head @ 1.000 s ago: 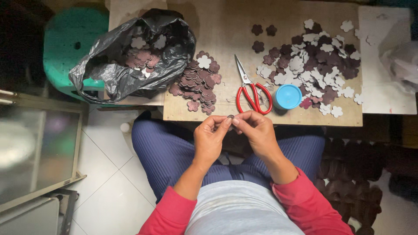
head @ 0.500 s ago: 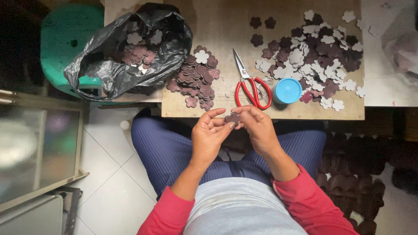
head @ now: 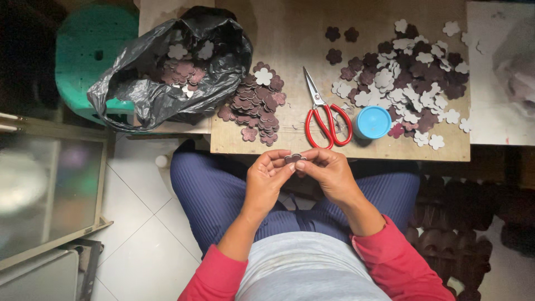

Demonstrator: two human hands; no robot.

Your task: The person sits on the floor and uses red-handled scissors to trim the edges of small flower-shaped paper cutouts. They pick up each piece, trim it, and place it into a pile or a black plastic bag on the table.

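Observation:
My left hand (head: 267,179) and my right hand (head: 330,174) meet over my lap, just below the front edge of the wooden board (head: 290,142). Together their fingertips pinch a small dark maroon flower-shaped cutout (head: 293,158). On the board above lie red-handled scissors (head: 324,117), a round light-blue lid (head: 372,122), a heap of maroon flower cutouts (head: 257,106) on the left and a spread of white and maroon cutouts (head: 409,78) on the right.
A black plastic bag (head: 167,67) with more cutouts lies open at the board's left end, over a green stool (head: 83,50). A glass-fronted cabinet (head: 44,189) stands at the left on the white tiled floor. More dark cutouts lie on the floor at the right (head: 473,223).
Both hands have stayed together over my lap, working the small cutout between the fingertips; the view has shifted slightly. Nothing on the board has moved.

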